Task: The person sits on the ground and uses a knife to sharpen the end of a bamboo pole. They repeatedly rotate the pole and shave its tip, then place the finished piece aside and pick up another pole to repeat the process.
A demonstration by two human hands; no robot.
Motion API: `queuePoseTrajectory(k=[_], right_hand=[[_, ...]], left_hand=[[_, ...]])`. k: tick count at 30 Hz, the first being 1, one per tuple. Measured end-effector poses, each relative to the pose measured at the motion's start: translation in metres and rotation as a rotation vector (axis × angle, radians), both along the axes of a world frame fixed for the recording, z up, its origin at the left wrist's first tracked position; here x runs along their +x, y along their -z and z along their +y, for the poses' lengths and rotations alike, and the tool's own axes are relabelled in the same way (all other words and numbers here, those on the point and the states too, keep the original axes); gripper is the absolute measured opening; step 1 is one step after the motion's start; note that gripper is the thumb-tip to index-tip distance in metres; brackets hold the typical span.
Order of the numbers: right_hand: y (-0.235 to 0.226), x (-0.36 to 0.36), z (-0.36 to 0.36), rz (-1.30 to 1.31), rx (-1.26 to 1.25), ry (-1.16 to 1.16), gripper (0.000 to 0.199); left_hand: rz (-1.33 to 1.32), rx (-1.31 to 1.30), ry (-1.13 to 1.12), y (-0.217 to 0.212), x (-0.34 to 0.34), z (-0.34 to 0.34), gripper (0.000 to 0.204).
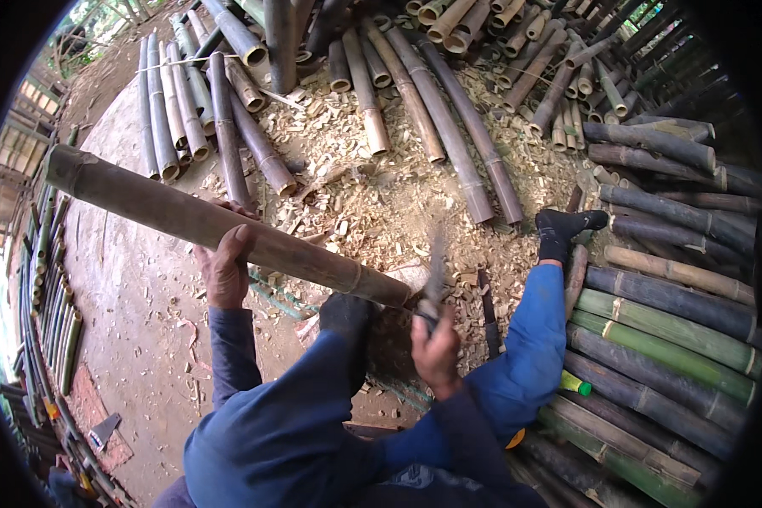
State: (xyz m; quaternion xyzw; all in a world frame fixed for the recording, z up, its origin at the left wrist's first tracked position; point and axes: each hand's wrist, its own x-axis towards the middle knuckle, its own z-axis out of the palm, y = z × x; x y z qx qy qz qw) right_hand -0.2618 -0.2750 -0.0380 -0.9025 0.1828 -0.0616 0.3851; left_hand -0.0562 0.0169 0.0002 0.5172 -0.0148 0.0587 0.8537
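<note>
My left hand (227,271) is wrapped round a thick brown bamboo pole (313,262) from below. The pole slants from the upper left down to its cut end near my knee, beside a dark shoe (347,317). In my right hand (436,354) is the dark handle of a knife, its grey blade (437,258) pointing up and smeared by motion. The blade stands just right of the pole's lower end; whether they touch I cannot tell. A whitish object (411,275), partly hidden, lies behind that end.
Wood chips (356,203) cover the ground ahead. Bamboo lengths (449,110) lie at the back, with a stack of dark and green poles (669,326) close at right. A long dark tool (488,313) lies by my right leg. A saw (104,430) rests at lower left.
</note>
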Motion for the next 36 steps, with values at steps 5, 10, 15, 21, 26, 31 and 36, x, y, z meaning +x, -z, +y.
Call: queuePoseTrajectory(k=[5, 10, 15, 21, 26, 31, 36], right_hand=[[0.007, 0.009, -0.004, 0.342, 0.004, -0.016, 0.041], [-0.01, -0.009, -0.005, -0.06, 0.036, -0.027, 0.031], [0.0, 0.013, 0.001, 0.343, -0.024, -0.02, 0.041], [-0.006, 0.003, -0.011, 0.135, 0.046, -0.06, 0.041], [0.003, -0.001, 0.004, -0.087, 0.172, 0.017, 0.037], [0.005, 0.011, -0.002, 0.313, -0.114, -0.065, 0.041], [-0.013, -0.007, -0.005, -0.063, 0.035, -0.018, 0.029]], left_hand=[[0.179, -0.312, -0.244, 0.002, 0.0, -0.007, 0.058], [0.142, -0.005, -0.385, 0.0, 0.004, -0.019, 0.045], [0.087, -0.015, -0.335, -0.01, 0.007, -0.024, 0.035], [0.082, -0.006, -0.183, -0.001, 0.013, -0.011, 0.045], [0.053, 0.01, -0.085, 0.003, 0.01, 0.006, 0.054], [0.15, -0.193, -0.207, 0.002, 0.008, -0.001, 0.047], [0.133, 0.039, -0.454, 0.01, 0.012, -0.018, 0.044]])
